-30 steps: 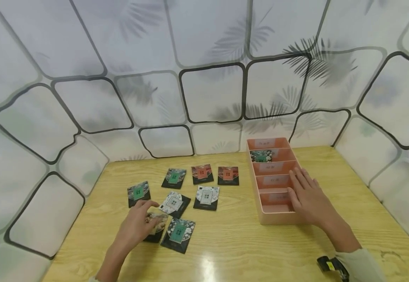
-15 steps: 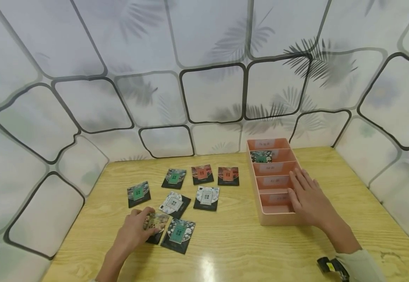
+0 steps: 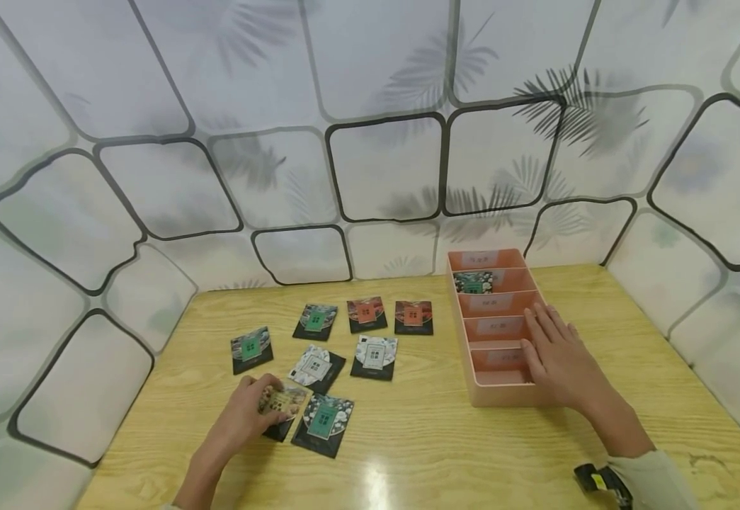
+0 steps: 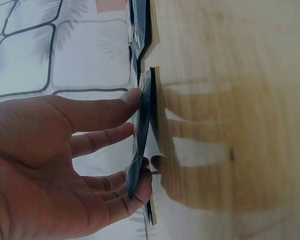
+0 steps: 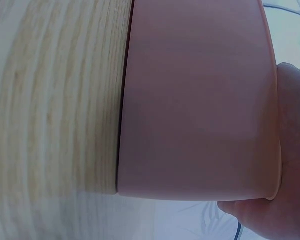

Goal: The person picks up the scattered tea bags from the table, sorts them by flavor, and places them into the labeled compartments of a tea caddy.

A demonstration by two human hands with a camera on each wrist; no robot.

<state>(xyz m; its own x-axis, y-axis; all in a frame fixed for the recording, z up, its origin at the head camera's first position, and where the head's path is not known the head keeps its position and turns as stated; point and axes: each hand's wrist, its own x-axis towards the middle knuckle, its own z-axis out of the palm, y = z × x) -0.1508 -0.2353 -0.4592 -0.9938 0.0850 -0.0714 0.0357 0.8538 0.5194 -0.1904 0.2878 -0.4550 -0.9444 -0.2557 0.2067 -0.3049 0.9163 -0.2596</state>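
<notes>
In the head view my left hand (image 3: 238, 418) pinches a flat sachet with a yellowish label (image 3: 285, 401), thumb on its near side and fingers at its far edge. The left wrist view shows that same sachet (image 4: 141, 135) nearly edge-on, tilted close over the table. Right beside it lies a dark sachet with a green label (image 3: 323, 423). My right hand (image 3: 564, 361) rests on the right rim of a pink divided box (image 3: 510, 397), fingers extended. Close up in the right wrist view, the box's plain side wall (image 5: 200, 100) hides most of that hand.
Two white sachets (image 3: 373, 356), two red-labelled ones (image 3: 413, 318) and two more green-labelled ones (image 3: 251, 349) lie spread over the wooden table (image 3: 420, 453). Another green-labelled sachet (image 3: 474, 282) is in the box's second compartment from the back. A patterned backdrop (image 3: 382, 170) surrounds the table.
My left hand has moved down slightly onto the yellowish sachet and gripped it; the sachet has tilted and shifted a little. My right hand and the box have stayed put.
</notes>
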